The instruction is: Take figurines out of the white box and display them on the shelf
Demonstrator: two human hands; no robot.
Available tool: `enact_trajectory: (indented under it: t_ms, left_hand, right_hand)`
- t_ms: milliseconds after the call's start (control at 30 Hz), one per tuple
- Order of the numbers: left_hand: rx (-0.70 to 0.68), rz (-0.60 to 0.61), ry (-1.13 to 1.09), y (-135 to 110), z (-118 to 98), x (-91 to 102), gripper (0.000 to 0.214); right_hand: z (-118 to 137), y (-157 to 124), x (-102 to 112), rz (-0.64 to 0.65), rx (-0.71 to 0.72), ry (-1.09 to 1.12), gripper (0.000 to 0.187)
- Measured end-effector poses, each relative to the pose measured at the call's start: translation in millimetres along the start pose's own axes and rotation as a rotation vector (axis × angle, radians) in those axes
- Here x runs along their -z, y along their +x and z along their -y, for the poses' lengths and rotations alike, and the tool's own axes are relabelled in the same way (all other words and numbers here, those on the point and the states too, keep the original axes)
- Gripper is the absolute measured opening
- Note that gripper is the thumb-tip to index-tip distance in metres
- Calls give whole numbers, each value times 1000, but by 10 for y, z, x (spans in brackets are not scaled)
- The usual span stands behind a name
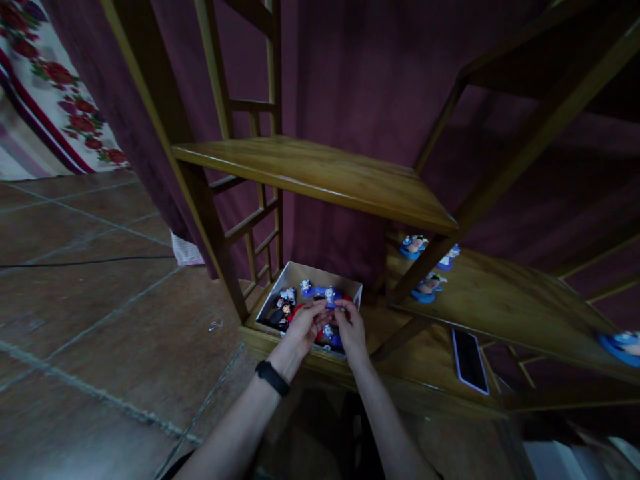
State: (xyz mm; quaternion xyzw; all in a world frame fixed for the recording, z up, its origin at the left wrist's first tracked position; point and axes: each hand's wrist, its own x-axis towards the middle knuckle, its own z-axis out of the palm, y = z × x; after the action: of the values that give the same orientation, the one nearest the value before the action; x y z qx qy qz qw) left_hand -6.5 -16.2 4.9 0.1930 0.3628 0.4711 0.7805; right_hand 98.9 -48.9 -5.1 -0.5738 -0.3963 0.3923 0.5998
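Both my hands reach into a small cardboard box point(345, 285) on the bottom shelf of a wooden rack. My left hand point(305, 325), with a black band on its wrist, and my right hand point(350, 327) pinch together on a small figurine with a blue base point(330, 295), fingertips meeting over it. Several more small figurines point(286, 305), blue, white, black and red, lie in the box under my hands.
Three figurines on blue bases point(424, 265) stand on the middle shelf to the right, another point(623, 347) at the far right edge. A phone point(470, 360) lies flat on the bottom shelf. A bare wooden shelf point(320, 175) overhangs the box. Tiled floor point(100, 320) spreads left.
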Motion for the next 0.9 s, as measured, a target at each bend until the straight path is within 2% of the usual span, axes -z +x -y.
enact_trajectory:
  t_ms: [133,300,433,600,767,900]
  left_hand:
    - [122,14,-130,24,-22,16,4]
    - [125,58,-169,17,-53,11,11]
    - [46,96,-137,-2,-43,-9,7]
    - [-38,131,-85,-17,-3,-18,16]
    - [-133,87,-19,-20,30,-36,29]
    - [-269,42,159,-4,41,-58,35]
  right_hand:
    - [102,-82,-8,42,188,-241,25]
    - [180,-132,-33,62,254,-244,28]
    - [124,-79,-12,34,181,-93,27]
    - [55,-2,32,9,36,60,25]
    - [37,26,31,-11,-10,118,23]
    - [54,2,14,7,-81,250,22]
